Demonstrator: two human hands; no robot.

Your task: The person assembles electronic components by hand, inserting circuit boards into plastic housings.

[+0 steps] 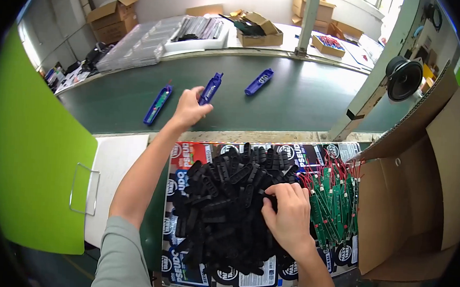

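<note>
My left hand (189,108) reaches out over the dark green conveyor belt (296,95) and grips a blue plastic housing (210,88) by its near end. Two more blue housings lie on the belt, one to the left (158,104) and one to the right (259,81). My right hand (286,215) rests on a heap of black plastic parts (221,206), fingers curled on one black piece at the heap's right edge. Beside that hand lies a pile of green circuit boards with red wires (334,202). Both piles sit on a printed cardboard sheet (253,279).
An open brown carton (411,196) stands at the right. A green panel (33,173) with a wire handle sits at the left, next to a white surface (114,162). Beyond the belt are clear trays (141,43), cardboard boxes (260,32) and a black loudspeaker (404,78).
</note>
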